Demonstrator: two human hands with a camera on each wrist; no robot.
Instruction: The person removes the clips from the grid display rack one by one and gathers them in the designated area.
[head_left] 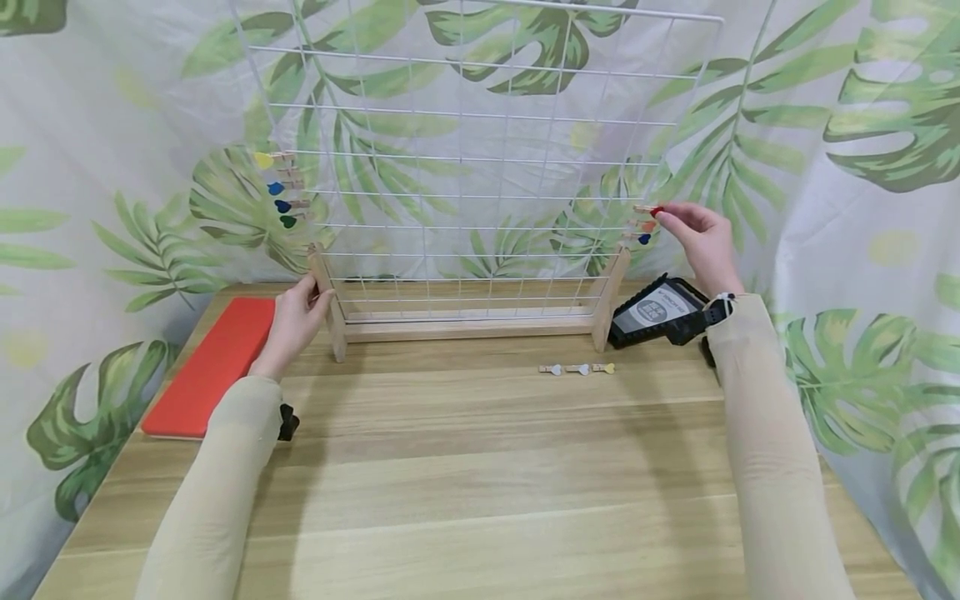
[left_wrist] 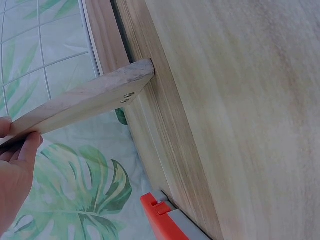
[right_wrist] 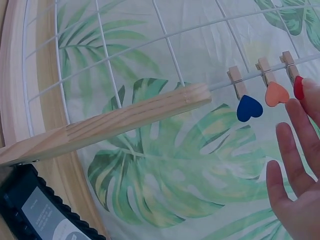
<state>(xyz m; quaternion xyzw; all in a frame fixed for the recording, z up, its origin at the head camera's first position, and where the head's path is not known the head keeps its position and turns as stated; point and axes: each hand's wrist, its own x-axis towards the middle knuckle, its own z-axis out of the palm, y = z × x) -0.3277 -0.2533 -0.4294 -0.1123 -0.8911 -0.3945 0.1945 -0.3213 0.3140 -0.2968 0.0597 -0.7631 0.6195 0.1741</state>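
A white wire grid [head_left: 480, 158] stands upright in a wooden stand [head_left: 465, 330]. My left hand [head_left: 297, 320] grips the stand's left post [left_wrist: 85, 95] between thumb and fingers. At the grid's right edge my right hand [head_left: 703, 242] pinches a small clothespin with a red heart [right_wrist: 298, 88]; its wooden end is on the edge wire. Just below it, clothespins with an orange heart [right_wrist: 276, 94] and a dark blue heart [right_wrist: 249, 108] are clipped to the same wire. Several heart clothespins, with yellow [head_left: 263, 160], blue [head_left: 275, 189], navy and green hearts, hang on the left edge.
Three clothespins, two with pale hearts [head_left: 583, 369] and one with a yellow heart [head_left: 609, 368], lie in a row on the wooden table [head_left: 480, 483]. A red flat case [head_left: 225, 367] is at the left. Behind the right post lies a black-edged case [head_left: 660, 308]. Leaf-patterned cloth hangs behind.
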